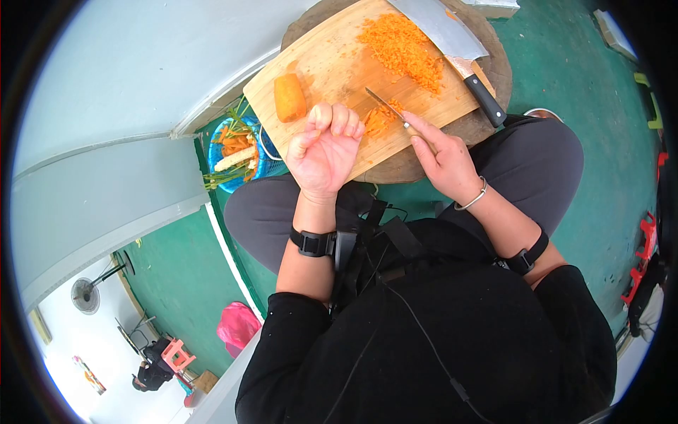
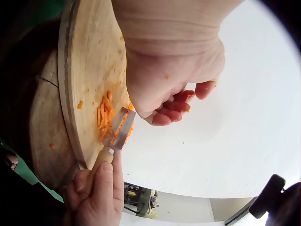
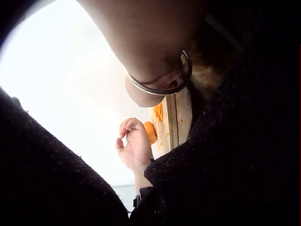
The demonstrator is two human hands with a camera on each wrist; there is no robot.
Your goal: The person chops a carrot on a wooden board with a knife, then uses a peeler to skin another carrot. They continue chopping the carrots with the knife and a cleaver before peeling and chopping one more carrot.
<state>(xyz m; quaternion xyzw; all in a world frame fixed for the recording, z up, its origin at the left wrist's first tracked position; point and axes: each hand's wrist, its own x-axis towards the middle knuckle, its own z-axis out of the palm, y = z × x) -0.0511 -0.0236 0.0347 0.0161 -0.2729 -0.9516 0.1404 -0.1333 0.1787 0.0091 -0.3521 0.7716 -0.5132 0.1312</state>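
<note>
My left hand (image 1: 325,152) is raised palm up over the near left edge of the cutting board (image 1: 325,53), its fingers loosely curled and holding nothing. Orange bits cling to its fingertips in the left wrist view. In my right hand (image 1: 448,159) is a wooden-handled peeler (image 2: 120,127) with a slotted blade, which points over the board. Short carrot strips (image 1: 381,121) lie by the blade. Beyond the left hand rests a thick peeled carrot piece (image 1: 289,97). A heap of chopped carrot (image 1: 402,49) covers the far right of the board.
A cleaver (image 1: 448,32) lies along the board's right side, its black handle overhanging the edge. The board sits on a round wooden stump (image 1: 503,67). To the left, a blue basket (image 1: 267,168) holds peelings and green stems beside a pale wall (image 1: 155,71).
</note>
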